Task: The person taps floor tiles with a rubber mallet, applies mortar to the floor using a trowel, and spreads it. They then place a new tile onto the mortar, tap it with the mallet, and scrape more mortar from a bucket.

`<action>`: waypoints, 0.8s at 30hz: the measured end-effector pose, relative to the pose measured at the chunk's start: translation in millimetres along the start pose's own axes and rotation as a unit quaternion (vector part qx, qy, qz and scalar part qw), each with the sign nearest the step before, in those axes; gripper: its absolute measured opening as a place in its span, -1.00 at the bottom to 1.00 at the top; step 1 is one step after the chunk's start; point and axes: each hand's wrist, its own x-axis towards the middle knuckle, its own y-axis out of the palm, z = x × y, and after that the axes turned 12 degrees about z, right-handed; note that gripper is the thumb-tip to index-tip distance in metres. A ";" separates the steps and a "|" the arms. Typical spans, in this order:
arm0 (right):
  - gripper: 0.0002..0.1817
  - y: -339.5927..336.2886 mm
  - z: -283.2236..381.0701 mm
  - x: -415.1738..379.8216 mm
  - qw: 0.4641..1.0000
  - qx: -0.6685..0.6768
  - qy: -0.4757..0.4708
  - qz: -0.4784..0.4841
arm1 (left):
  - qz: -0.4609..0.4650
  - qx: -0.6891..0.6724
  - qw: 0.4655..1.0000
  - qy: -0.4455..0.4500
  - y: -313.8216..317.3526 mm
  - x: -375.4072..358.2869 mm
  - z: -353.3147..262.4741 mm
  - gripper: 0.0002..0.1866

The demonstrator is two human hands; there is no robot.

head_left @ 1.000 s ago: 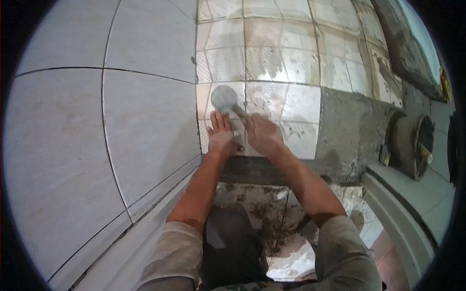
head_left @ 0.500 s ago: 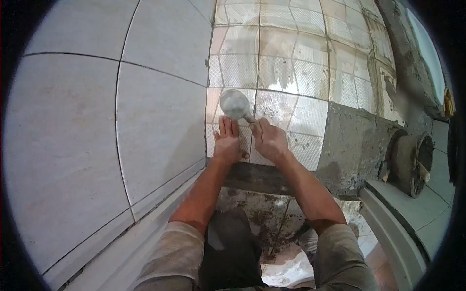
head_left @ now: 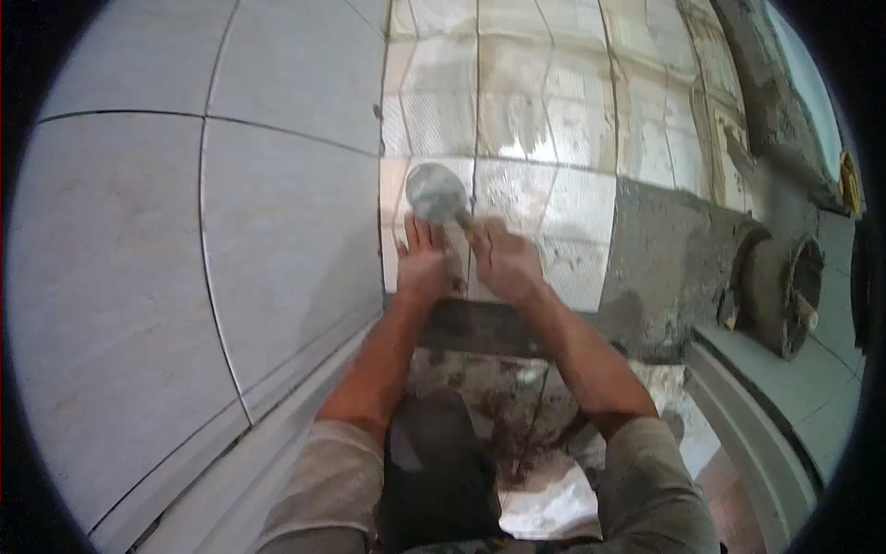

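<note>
My right hand [head_left: 506, 265] is wrapped round the short handle of a mallet [head_left: 436, 192]. The mallet's round, pale grey head overlaps a patterned floor tile [head_left: 519, 189] beside the wall. Flat on the tile lies my left hand [head_left: 423, 265], its fingers stretched forward to just below the mallet head. Both hands are close together, near the front edge of the tiled floor.
Large pale wall tiles [head_left: 286, 212] rise along the left. Grey mortar [head_left: 660, 258] borders the tiles on the right, where a mortar-crusted bucket [head_left: 780, 286] lies tipped on its side. A dark strip [head_left: 484, 328] crosses in front of my knees.
The whole view has shifted slightly, so the floor and wall tiles sit a little farther left. Both hands keep about the same places on the tile, with the mallet still in my right hand.
</note>
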 end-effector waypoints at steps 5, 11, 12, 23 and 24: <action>-0.50 2.2 -18.7 21.6 0.996 -0.074 0.032 0.042 | -0.021 0.013 1.000 0.013 -4.7 5.1 -0.3 0.39; -0.47 -14.0 -8.3 3.8 0.990 -0.033 0.110 0.081 | -0.028 0.013 1.000 -0.004 -11.4 2.4 -4.7 0.41; -0.50 -18.9 -0.1 6.8 0.995 -0.037 0.082 0.053 | -0.044 0.011 0.999 0.003 -11.5 7.3 0.5 0.41; -0.59 5.6 -44.0 -43.5 0.985 -0.152 0.025 0.076 | -0.072 -0.031 0.997 0.025 3.7 -6.5 4.2 0.43; -0.54 0.3 -36.2 -44.0 0.985 -0.145 0.013 0.092 | -0.078 -0.053 0.995 0.031 3.6 -5.1 6.2 0.40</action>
